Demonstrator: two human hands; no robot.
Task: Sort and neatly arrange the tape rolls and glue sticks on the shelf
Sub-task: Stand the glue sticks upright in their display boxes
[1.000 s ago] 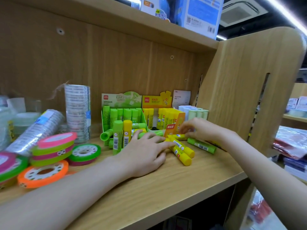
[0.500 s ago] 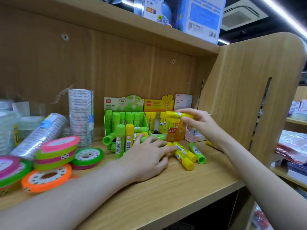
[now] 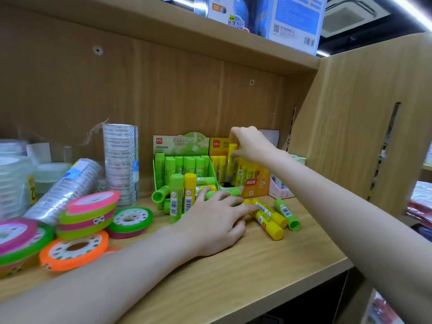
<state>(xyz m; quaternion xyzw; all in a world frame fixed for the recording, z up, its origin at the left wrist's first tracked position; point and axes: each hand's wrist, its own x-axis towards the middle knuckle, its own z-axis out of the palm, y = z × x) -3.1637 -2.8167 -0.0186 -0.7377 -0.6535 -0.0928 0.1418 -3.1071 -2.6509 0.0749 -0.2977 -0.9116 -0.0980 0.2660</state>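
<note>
My right hand (image 3: 251,145) pinches a yellow glue stick (image 3: 232,157) upright over the orange display box (image 3: 253,183) of yellow sticks. My left hand (image 3: 214,222) rests flat on the wooden shelf (image 3: 233,284), its fingers lying over loose glue sticks. Two yellow sticks (image 3: 268,217) and one green stick (image 3: 287,213) lie beside its fingertips. A green display box (image 3: 181,164) holds upright green sticks. In front of it stand a green stick (image 3: 175,197) and a yellow one (image 3: 189,191). Coloured tape rolls (image 3: 87,215) lie at the left.
Clear tape stacks stand upright (image 3: 120,160) and lie tilted (image 3: 63,188) at the back left, beside plastic containers (image 3: 14,181). A white and pink box (image 3: 279,189) sits right of the orange box. The shelf's side panel (image 3: 364,127) closes the right; boxes sit on the upper shelf (image 3: 292,17).
My right hand lifted a yellow glue stick from the shelf up to the orange box and now holds it upright above the others. My left hand stayed in place.
</note>
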